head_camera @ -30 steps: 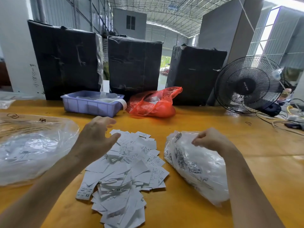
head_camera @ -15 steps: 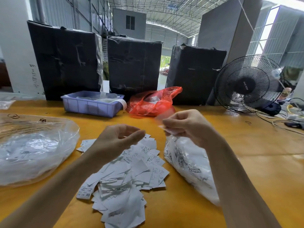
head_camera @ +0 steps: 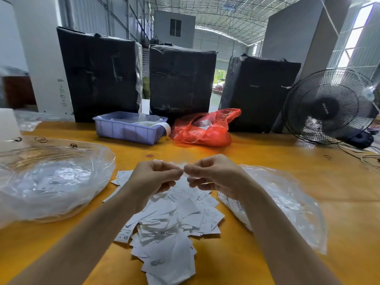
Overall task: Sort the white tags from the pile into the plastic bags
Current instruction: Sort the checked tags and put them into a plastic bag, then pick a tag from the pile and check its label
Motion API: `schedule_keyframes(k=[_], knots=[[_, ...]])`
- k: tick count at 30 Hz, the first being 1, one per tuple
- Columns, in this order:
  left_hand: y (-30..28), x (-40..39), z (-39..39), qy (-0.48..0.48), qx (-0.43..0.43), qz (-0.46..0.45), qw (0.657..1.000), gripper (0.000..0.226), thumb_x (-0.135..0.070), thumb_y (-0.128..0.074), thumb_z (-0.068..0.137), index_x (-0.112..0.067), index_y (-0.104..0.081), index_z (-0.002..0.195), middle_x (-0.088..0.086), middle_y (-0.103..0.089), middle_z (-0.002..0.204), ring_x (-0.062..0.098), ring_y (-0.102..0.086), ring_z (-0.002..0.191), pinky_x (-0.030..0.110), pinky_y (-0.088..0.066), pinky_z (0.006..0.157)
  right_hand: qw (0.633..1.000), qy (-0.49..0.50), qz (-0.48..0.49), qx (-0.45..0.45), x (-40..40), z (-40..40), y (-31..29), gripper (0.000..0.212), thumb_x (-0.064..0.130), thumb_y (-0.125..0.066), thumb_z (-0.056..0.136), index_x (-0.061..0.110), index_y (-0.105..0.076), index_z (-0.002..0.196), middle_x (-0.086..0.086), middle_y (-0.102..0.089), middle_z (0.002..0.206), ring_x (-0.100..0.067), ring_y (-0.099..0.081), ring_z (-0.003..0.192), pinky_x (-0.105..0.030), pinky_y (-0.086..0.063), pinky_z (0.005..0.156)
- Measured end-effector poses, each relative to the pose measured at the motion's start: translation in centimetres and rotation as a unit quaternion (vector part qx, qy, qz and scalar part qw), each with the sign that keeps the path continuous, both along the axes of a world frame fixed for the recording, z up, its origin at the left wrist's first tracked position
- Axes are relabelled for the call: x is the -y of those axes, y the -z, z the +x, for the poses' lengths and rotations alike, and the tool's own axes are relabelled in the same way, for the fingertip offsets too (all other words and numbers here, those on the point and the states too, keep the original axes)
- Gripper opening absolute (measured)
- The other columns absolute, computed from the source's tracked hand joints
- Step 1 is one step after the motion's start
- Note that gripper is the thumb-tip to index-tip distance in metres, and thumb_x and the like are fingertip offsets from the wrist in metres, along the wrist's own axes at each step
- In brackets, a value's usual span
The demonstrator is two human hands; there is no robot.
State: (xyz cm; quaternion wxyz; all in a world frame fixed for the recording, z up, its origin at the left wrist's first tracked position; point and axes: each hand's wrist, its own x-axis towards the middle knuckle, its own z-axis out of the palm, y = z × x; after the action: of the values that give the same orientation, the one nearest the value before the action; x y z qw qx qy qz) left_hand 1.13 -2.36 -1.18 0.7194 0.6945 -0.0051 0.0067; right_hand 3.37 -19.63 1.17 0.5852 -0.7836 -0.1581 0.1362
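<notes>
Pinching small clear bag between left hand and right hand, fingers curled, above white tags pile.

Pile of white paper tags printed with black size letters and fine text; two clear, glossy plastic bags holding more white tags; yellow-orange wooden table. Lavender ribbed plastic bin; translucent red plastic bag; three black wrapped boxes; black wire-grille fan.
</notes>
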Motion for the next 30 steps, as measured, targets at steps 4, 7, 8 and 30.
schedule_keyframes(k=[4, 7, 8, 30], knots=[[0.3, -0.5, 0.4, -0.023, -0.021, 0.001, 1.0, 0.009, -0.011, -0.077, 0.072, -0.008, -0.07, 0.076, -0.001, -0.067, 0.061, 0.007, -0.058, 0.052, 0.015, -0.049, 0.051, 0.996, 0.065, 0.058, -0.01, 0.2, 0.7, 0.4, 0.006, 0.016, -0.076, 0.074, 0.013, -0.072, 0.077, 0.001, -0.071, 0.069, -0.008, -0.067, 0.064, -0.025, -0.051, 0.07], [0.2, -0.7, 0.2, 0.046, -0.036, 0.083, 0.995, 0.043, -0.029, -0.083, 0.054, -0.014, -0.068, 0.092, -0.001, -0.072, 0.08, 0.011, -0.066, 0.076, 0.023, -0.051, 0.068, 0.996, 0.076, 0.045, 0.024, 0.3, 0.8, 0.4, 0.005, 0.016, -0.073, 0.08, 0.011, -0.071, 0.08, 0.002, -0.071, 0.068, -0.007, -0.066, 0.064, -0.025, -0.049, 0.07], [0.1, -0.7, 0.3, 0.066, -0.028, 0.105, 0.992, 0.06, -0.036, -0.083, 0.049, -0.017, -0.064, 0.103, -0.001, -0.072, 0.093, 0.012, -0.066, 0.088, 0.025, -0.051, 0.075, 0.997, 0.067, 0.008, 0.045, 0.3, 0.7, 0.3, 0.005, 0.016, -0.073, 0.08, 0.011, -0.071, 0.08, 0.001, -0.07, 0.067, -0.006, -0.064, 0.063, -0.025, -0.048, 0.069], [2.1, -2.0, 1.9, -0.074, 0.07, 0.166, 0.981, 0.013, -0.013, -0.076, 0.078, -0.001, -0.071, 0.075, 0.006, -0.072, 0.065, 0.005, -0.06, 0.049, 0.011, -0.043, 0.047, 0.928, 0.008, -0.351, 0.128, -1.3, 2.2, 5.6, 0.055, 0.022, -0.086, 0.065, 0.023, -0.06, 0.113, 0.004, -0.052, 0.092, -0.012, -0.052, 0.078, -0.026, -0.045, 0.067]])
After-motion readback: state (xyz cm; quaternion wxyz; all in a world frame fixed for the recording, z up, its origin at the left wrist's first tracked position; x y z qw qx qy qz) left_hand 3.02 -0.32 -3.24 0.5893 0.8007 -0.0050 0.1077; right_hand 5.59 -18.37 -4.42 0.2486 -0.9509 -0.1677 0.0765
